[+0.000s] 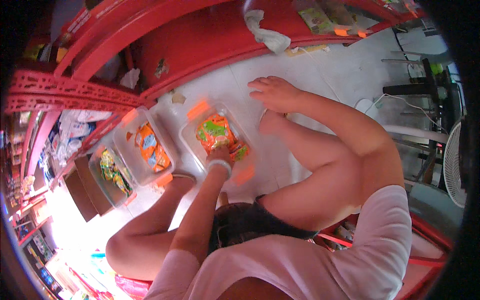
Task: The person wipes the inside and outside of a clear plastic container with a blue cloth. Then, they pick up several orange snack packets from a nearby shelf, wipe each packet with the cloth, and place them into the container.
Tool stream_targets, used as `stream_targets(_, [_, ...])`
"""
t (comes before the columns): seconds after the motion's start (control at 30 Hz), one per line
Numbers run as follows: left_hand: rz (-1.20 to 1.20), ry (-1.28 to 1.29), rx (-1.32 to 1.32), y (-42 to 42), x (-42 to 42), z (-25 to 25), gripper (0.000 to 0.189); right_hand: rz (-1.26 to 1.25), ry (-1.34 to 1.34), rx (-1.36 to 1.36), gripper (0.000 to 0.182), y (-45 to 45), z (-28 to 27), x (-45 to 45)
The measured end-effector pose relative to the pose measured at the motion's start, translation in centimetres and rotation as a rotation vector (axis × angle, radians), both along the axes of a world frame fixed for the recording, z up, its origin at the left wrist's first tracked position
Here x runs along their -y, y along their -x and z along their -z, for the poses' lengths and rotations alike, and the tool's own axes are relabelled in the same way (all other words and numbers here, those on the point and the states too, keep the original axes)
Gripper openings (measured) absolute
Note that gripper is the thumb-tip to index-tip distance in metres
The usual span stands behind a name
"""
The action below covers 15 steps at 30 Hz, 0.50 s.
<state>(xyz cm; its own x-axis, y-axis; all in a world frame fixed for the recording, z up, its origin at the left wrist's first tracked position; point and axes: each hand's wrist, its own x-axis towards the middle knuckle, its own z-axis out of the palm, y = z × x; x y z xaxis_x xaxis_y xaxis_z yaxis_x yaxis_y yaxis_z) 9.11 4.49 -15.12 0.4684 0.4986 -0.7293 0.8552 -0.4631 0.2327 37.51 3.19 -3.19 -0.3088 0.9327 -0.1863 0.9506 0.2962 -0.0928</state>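
Observation:
My left hand (220, 154), with a pale band at the wrist, reaches into a clear plastic bin (190, 140) with orange latches. Its fingers touch orange-and-green snack packets (215, 129); whether they grip one is unclear. Over the pale floor, near my right foot (273, 116), is my right hand (275, 93), its fingers spread and nothing in it. Left of the first bin stands another clear bin (122, 140) with orange-and-blue packets (149, 144). Beyond that, a smaller clear container (98, 172) holds green-and-yellow packets (108, 167).
Red metal shelving (202, 48) runs along the far side, with a crumpled white plastic bag (266, 33) at its edge. An open cardboard box (88, 187) sits at left. A white cable (324, 73) crosses the floor; a fan (453, 165) stands at right.

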Motion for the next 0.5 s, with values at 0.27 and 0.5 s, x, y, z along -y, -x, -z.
stream_targets(0.27, [-0.583,-0.711,0.694,4.6,2.5,-4.1,0.076,0.549,-0.196,-0.026,0.045,-10.0,0.2,-6.7])
stream_targets(0.5, [-1.222,0.187,0.811,9.3,6.2,5.6,0.071,0.88,0.239,0.166,0.062,-13.5,3.8,-7.8])
